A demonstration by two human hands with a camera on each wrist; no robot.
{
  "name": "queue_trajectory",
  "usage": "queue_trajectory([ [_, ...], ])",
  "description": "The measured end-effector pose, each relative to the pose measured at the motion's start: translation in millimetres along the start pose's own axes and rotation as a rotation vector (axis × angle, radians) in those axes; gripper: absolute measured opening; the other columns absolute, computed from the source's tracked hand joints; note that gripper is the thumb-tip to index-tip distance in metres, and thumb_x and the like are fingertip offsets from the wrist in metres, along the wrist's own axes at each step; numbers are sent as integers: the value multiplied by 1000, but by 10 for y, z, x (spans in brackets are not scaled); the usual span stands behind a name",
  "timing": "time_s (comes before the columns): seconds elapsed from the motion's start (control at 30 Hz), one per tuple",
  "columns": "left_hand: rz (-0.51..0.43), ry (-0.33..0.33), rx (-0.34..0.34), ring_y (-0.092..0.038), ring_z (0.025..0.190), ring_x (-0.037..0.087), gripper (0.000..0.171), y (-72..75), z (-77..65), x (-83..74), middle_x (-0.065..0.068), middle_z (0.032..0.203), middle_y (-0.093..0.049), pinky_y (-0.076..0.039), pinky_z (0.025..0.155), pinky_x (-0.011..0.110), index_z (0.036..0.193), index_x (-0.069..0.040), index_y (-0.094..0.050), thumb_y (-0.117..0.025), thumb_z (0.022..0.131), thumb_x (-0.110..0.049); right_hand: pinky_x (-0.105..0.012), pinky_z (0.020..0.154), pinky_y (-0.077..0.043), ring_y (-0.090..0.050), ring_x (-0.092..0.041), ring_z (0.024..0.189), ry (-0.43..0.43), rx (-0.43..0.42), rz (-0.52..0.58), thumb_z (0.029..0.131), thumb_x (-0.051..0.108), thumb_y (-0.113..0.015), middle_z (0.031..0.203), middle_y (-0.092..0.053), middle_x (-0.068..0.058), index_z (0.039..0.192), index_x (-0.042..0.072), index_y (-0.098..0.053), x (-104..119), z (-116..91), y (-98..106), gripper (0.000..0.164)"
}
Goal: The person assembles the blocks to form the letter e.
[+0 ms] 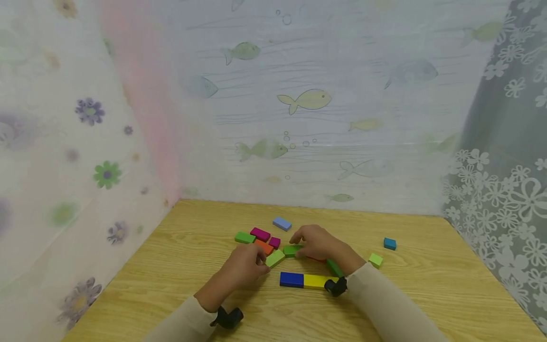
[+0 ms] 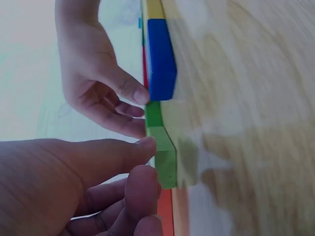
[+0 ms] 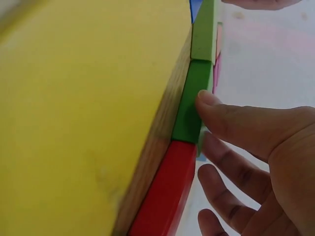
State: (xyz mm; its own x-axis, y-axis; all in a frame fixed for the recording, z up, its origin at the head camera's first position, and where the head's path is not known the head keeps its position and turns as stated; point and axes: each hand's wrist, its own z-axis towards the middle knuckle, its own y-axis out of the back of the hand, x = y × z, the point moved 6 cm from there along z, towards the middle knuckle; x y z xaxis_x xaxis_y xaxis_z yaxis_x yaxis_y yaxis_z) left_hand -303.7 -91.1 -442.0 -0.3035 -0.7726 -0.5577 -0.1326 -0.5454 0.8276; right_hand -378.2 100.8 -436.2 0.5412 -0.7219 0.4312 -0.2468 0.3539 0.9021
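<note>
Two hands (image 1: 245,265) (image 1: 319,246) (at two green blocks (image 1: 275,259) (image 1: 292,251))

Fish-print backdrop (image 1: 316,123) behind wood-grain table (image 1: 427,294)

Both forearms are covered by long sleeves in plain cream cloth: the left sleeve (image 1: 183,324) and the right sleeve (image 1: 393,304), each cut off by the near edge of the head view. The cloth is creased slightly and is ended by a straight cuff, beyond which a stretch of wrist is left bare. At the left cuff a small black device (image 1: 228,317) with a blunt, rounded barrel is worn; a second black device (image 1: 336,287), similarly compact, is worn at the right cuff. The left hand (image 1: 244,266) and right hand (image 1: 318,246) are uncovered.
</note>
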Motion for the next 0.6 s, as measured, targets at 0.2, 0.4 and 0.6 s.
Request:
queue_trajectory([
  [0.2, 64, 6, -55, -54, 58, 8, 27, -11, 26, 34, -4, 70, -60, -47, 56, 25, 102, -2, -77, -86, 86, -22, -48, 102, -53, -68, -31, 116, 11, 10, 6, 88, 14, -83, 118, -76, -2, 120, 12, -78, 4, -20, -11, 32],
  [0.4, 106, 1, -90, -51, 59, 8, 24, -21, 50, 57, -7, 66, -58, -44, 56, 25, 95, -4, -77, -88, 83, -23, -48, 100, -55, -69, -31, 115, 16, 15, 9, 88, 14, -83, 116, -77, -2, 119, 12, -79, 15, -32, -20, 31],
  [0.6, 97, 19, -95, -44, 56, 8, 20, -35, 75, 73, -6, 63, -56, -38, 53, 25, 80, -10, -74, -89, 82, -23, -48, 100, -55, -69, -32, 114, 31, 14, 8, 89, 13, -83, 116, -77, -2, 118, 12, -79, 26, -38, -16, 30],
])
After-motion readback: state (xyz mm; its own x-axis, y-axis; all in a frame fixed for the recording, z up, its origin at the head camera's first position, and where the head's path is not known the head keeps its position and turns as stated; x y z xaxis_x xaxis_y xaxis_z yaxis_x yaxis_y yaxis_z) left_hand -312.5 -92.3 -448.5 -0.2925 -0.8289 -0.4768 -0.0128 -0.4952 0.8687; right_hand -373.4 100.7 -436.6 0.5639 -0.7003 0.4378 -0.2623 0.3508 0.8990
